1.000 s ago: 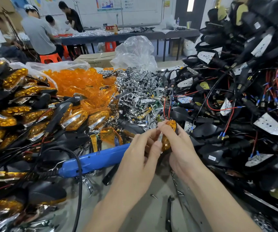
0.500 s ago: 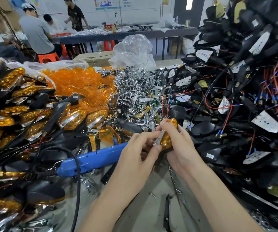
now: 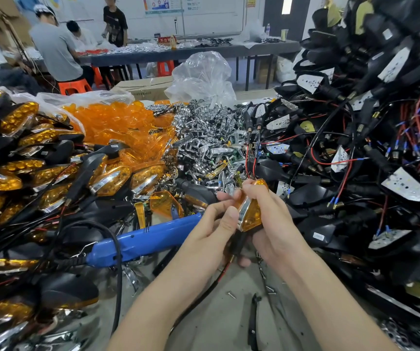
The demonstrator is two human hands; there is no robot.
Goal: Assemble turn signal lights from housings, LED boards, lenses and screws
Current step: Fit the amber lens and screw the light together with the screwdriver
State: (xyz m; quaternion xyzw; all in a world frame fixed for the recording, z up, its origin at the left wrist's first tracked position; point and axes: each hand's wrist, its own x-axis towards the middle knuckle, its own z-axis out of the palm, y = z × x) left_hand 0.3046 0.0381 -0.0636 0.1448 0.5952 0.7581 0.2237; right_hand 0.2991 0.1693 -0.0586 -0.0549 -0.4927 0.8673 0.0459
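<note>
1. Two hands work close together, and left of them the blue electric screwdriver point(image 3: 140, 239) lies on the table point(image 3: 216, 323). Its near end is just beside the left hand's knuckles and its long body runs away down-left. Its tip is hidden behind that hand.
2. The left hand point(image 3: 217, 222) has its fingers curled, with thumb and fingertips pinching the left edge of the turn signal light point(image 3: 250, 215).
3. The light is held between the hands, off the table, amber face up. Its long axis runs from the right palm up and away toward the fingertips. A loose screw point(image 3: 231, 295) lies on the table below, toward the wrists.
4. The right hand point(image 3: 272, 224) cradles the light from the right, with its fingers curled over the far end.
5. Right of that hand, wired black housings point(image 3: 355, 178) are heaped up. The left hand is nearer the screwdriver, so it is probably the one to reach for it.
</note>
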